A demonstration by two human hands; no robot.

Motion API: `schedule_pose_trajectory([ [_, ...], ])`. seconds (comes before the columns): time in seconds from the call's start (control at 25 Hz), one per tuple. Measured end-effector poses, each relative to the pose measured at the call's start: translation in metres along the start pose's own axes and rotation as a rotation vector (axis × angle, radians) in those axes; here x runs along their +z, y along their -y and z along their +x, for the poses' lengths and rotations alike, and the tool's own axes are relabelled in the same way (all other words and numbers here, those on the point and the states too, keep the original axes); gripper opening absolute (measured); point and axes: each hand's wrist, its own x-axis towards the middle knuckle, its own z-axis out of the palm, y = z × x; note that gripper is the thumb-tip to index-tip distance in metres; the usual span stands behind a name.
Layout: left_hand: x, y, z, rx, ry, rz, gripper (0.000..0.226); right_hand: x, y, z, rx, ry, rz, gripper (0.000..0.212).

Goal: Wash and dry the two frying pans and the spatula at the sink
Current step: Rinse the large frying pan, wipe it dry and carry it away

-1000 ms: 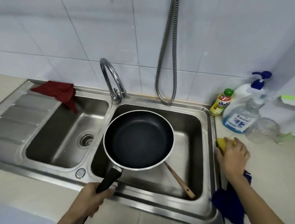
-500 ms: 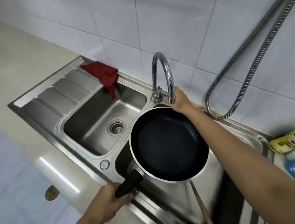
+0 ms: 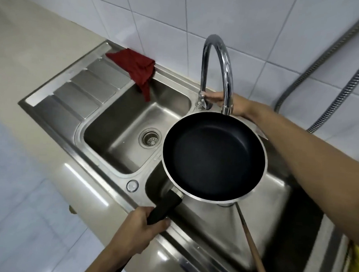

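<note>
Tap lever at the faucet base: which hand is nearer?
Right. The right hand reaches behind the faucet, fingers at the lever near its base. The left hand is at the sink's near edge, gripping the frying pan by its handle.

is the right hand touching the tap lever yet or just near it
Touching. The head view shows the right hand reaching behind the faucet, its fingers lying against the lever at the faucet's base with no gap visible.
</note>
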Motion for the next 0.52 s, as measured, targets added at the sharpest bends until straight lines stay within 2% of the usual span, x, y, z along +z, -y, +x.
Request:
schedule_pose_trajectory([
  [0.04,0.000,0.000,-0.001,-0.002,0.001,-0.001,0.032,0.002,0.001,0.003,0.010,0.034,0.003,0.044],
  [0.12,0.000,-0.001,-0.004,-0.003,0.002,0.005,0.031,0.005,-0.003,0.006,-0.075,0.076,-0.053,0.040],
  [0.2,0.001,0.000,-0.006,0.001,-0.002,0.021,0.027,0.008,-0.015,-0.004,-0.112,0.014,-0.191,0.037],
  [0.32,0.000,0.000,-0.010,0.003,0.000,0.034,0.027,0.028,-0.055,-0.058,0.039,-0.518,-0.278,0.028],
  [0.4,0.002,0.000,-0.012,0.001,-0.003,0.027,0.028,0.058,-0.071,-0.118,0.074,-0.838,-0.145,0.024],
  [0.44,0.003,0.000,-0.013,-0.001,-0.002,0.012,0.029,0.077,-0.079,-0.144,0.145,-0.935,-0.058,0.025],
  [0.48,0.005,-0.001,-0.015,-0.001,0.000,-0.007,0.028,0.092,-0.081,-0.167,0.269,-0.958,0.033,0.032],
  [0.52,0.008,-0.001,-0.017,0.002,0.001,-0.029,0.027,0.109,-0.085,-0.183,0.405,-0.916,0.141,0.043],
])
